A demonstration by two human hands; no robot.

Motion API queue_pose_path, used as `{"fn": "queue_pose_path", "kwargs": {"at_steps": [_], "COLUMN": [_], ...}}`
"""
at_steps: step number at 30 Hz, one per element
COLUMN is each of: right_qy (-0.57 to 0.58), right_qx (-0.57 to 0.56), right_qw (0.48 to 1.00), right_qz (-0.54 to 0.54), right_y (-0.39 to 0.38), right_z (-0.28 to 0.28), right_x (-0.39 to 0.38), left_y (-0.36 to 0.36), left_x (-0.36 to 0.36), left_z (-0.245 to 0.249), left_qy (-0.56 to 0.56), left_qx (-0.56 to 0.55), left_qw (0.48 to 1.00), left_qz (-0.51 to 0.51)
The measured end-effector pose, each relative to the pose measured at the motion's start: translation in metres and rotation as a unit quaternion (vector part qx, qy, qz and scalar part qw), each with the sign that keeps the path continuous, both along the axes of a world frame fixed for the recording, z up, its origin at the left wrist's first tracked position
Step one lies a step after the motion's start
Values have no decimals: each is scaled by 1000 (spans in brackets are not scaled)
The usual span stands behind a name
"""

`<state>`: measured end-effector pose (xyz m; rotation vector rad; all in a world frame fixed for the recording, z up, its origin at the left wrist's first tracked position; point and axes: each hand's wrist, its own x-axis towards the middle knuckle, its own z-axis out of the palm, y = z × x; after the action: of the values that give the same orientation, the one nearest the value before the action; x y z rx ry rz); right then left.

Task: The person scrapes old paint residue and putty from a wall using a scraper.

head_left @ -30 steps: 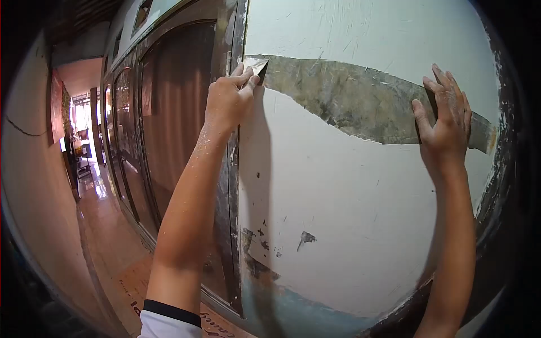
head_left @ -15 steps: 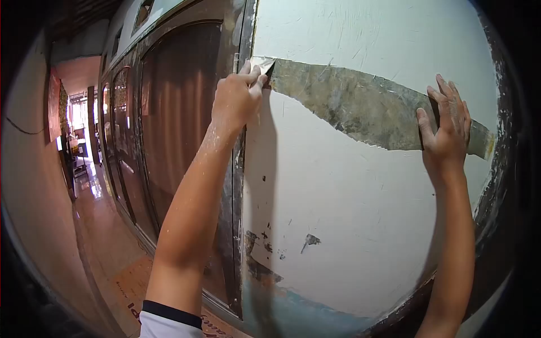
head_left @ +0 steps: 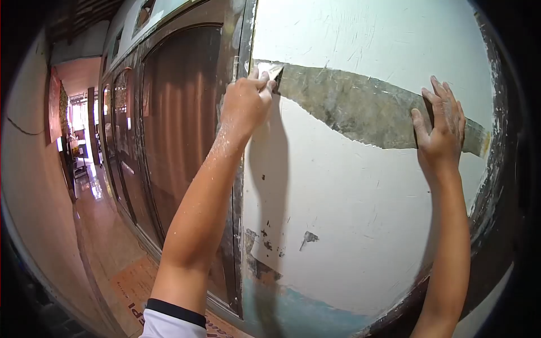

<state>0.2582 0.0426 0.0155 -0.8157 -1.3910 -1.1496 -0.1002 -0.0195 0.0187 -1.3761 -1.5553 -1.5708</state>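
Note:
My left hand [head_left: 247,104], dusted with white powder, is closed around a thin, pale metal scraper [head_left: 271,71]. The scraper lies against the wall at the left end of a bare grey strip [head_left: 360,104], and its grip is hidden by my fingers. White paint [head_left: 338,186] borders the strip above and below. Over the strip's right part, my right hand [head_left: 442,124] rests on the wall with fingers spread and nothing held.
A dark wooden door frame [head_left: 239,169] with a brown panel [head_left: 183,107] stands left of the wall. Beyond it runs a tiled corridor [head_left: 98,208] with printed cardboard [head_left: 135,281] on the floor. Chipped spots [head_left: 309,239] and bluish paint [head_left: 315,310] mark the lower wall.
My left hand and the scraper have shifted a little right and down along the strip's left end. My right hand stays spread on the wall; the view has moved slightly.

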Motion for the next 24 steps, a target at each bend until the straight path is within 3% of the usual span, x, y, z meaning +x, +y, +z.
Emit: {"fn": "queue_pose_path", "kwargs": {"at_steps": [4, 6, 12, 14, 18, 24], "right_qy": [-5, -8, 4, 7, 0, -12], "right_qx": [7, 19, 5, 1, 7, 14], "right_qw": [1000, 1000, 1000, 1000, 1000, 1000], "right_qz": [-4, -11, -8, -8, -6, -3], "right_y": [5, 9, 4, 3, 5, 6], "right_z": [0, 1, 1, 0, 0, -1], "right_x": [1, 3, 2, 2, 3, 5], "left_y": [-2, -3, -9, -7, -8, -4], "left_x": [2, 4, 19, 20, 30, 35], "left_z": [5, -3, 9, -1, 13, 3], "left_qy": [-25, 57, 27, 72, 21, 80], "left_qx": [-31, 12, -30, 3, -53, 6], "left_qw": [999, 998, 999, 997, 998, 997], "left_qz": [-9, 15, 0, 10, 20, 20]}}
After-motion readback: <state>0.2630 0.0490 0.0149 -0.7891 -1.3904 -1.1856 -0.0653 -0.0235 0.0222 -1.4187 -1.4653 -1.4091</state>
